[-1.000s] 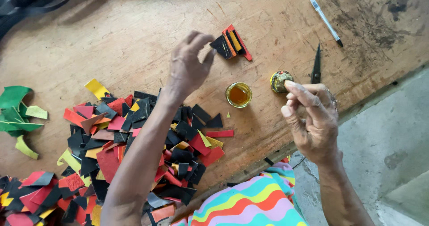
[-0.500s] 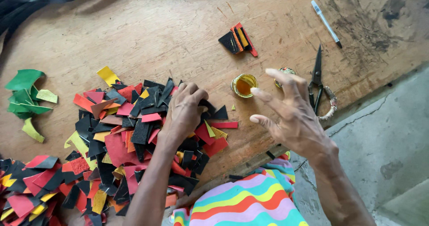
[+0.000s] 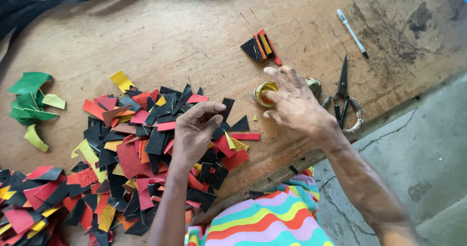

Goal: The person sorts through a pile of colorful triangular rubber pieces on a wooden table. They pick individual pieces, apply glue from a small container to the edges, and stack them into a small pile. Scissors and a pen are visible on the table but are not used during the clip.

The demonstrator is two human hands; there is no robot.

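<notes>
Wooden table, worn and stained; you work near its front edge, so anything nudged toward you can drop to the concrete floor.

Heap of cut leather scraps, black, red, yellow and orange, spread loose under your left arm. A sweep of that forearm could push pieces off the edge or toward the glue.

Green scraps sit well apart at far left; no concern.

Your left hand hovers over the heap, fingers curled in, thumb meeting fingertips. Whether it pinches a piece, I cannot tell.

Your right hand is on the small yellow pot of glue, fingertips at its rim, not clenched around it. The pot stands on the table just right of the heap. Press on one side of the rim and it may tip, spilling onto the wood and the nearest scraps.

Black scissors lie just beyond your right wrist, points away; a backward pull of the hand could catch the wrapped handles.

The small glued fan of strips lies near, above the pot. A pen lies farther off.
</notes>
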